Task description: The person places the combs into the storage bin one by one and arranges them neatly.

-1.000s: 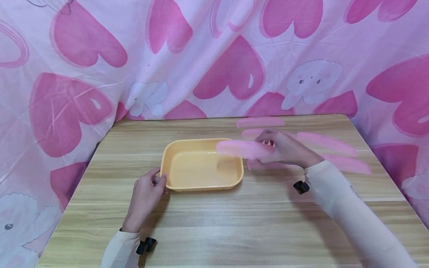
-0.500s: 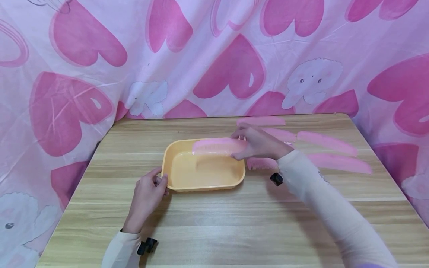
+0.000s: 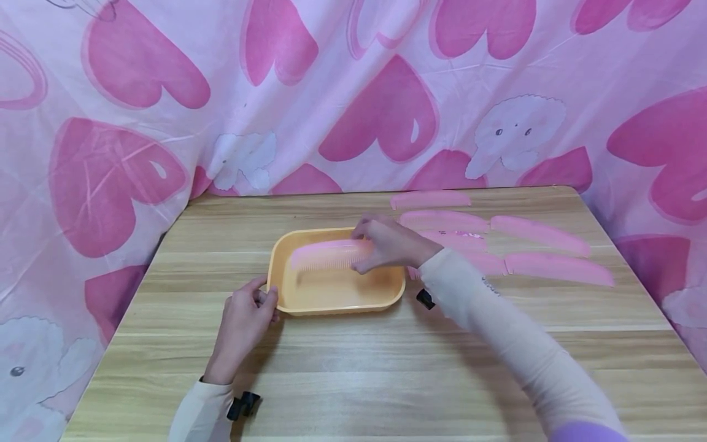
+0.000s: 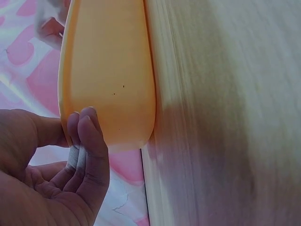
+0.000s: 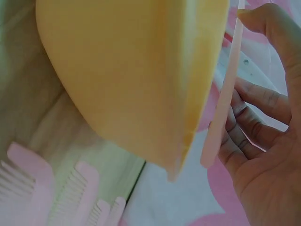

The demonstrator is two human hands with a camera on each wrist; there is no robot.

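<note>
A shallow yellow-orange tray point(image 3: 331, 309) stands on the wooden table. My left hand point(image 3: 240, 328) pinches its left rim, and the left wrist view shows the fingers at the tray wall point(image 4: 108, 75). Above the tray's inside, my right hand point(image 3: 394, 244) holds a pink comb point(image 3: 323, 253) level, teeth toward the near side. In the right wrist view, that comb point(image 5: 221, 117) appears edge-on between thumb and fingers, just above the tray rim. The comb's right end is hidden behind the hand in the head view.
Several more pink combs lie right of the tray, among them a far comb point(image 3: 431, 199), a right comb point(image 3: 538, 236) and a near right comb point(image 3: 558, 270). The right forearm passes over part of this group. A pink heart-print cloth point(image 3: 381, 116) hangs behind the table point(image 3: 353, 374).
My right hand has carried the comb leftward, from the tray's right edge to over its inside. The left hand stays on the rim.
</note>
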